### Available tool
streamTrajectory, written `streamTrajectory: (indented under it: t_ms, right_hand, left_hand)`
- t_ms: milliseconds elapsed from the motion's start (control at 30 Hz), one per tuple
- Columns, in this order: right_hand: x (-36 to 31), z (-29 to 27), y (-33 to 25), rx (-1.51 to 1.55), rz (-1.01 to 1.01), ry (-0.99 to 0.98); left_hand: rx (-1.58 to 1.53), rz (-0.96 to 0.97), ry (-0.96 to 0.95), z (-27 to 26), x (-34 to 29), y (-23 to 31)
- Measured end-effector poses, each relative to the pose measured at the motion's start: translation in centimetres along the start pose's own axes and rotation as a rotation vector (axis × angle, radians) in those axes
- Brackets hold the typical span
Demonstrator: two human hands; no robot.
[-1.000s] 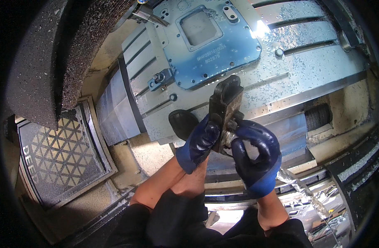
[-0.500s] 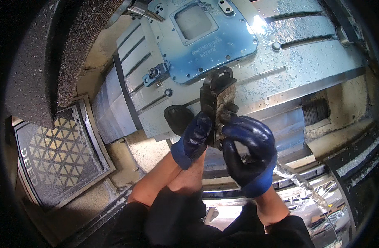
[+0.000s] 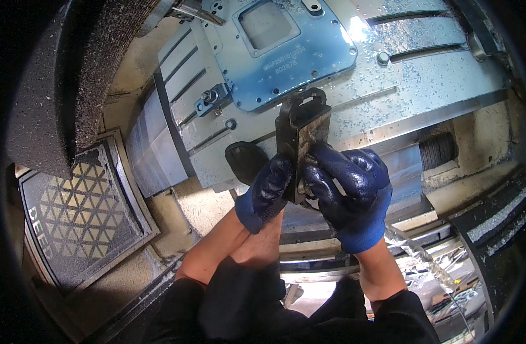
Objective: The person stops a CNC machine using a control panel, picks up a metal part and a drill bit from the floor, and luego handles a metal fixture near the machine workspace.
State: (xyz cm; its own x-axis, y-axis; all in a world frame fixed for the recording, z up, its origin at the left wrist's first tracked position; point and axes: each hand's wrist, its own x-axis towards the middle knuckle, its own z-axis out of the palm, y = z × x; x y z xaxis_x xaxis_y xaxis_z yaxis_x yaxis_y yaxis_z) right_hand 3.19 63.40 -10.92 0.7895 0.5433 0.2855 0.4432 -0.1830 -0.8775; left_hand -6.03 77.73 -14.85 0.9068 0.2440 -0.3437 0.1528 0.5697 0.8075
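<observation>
Upright in front of me is a dark, grimy hand-held control pendant (image 3: 302,129), seen nearly edge-on, with a loop-shaped guard at its top. My left hand (image 3: 271,180), in a dark blue coated glove, is closed round its lower left side. My right hand (image 3: 352,183), in a matching glove, has its fingers bent and pressed together against the pendant's right face. Those fingertips hide whatever they pinch there. Beyond the pendant lies a blue-tinted metal plate (image 3: 297,63) with a square opening, flat on the slotted machine table (image 3: 435,80).
A clamp block (image 3: 211,98) stands left of the plate, and a bolt head (image 3: 383,58) to its right. Chips litter the table. A spindle tool (image 3: 203,14) hangs at the upper left. A black rounded thing (image 3: 246,162) sits beside my left hand. A patterned mat (image 3: 79,215) lies lower left.
My right hand has moved up and closer to the pendant, and its fingers now cover the knob that showed on the right face. The left hand keeps its grip.
</observation>
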Motion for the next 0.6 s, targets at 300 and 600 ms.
streamTrajectory:
  t_ms: [300, 600]
  right_hand:
    - [-1.3, -0.1, -0.1, -0.03, -0.01, 0.016]
    - [-4.8, 0.4, 0.0, 0.152, 0.222, -0.042]
  left_hand:
    - [-0.007, -0.174, -0.03, -1.0, -0.7, 1.5]
    - [-0.031, -0.188, -0.039, -0.1, -0.3, 1.8]
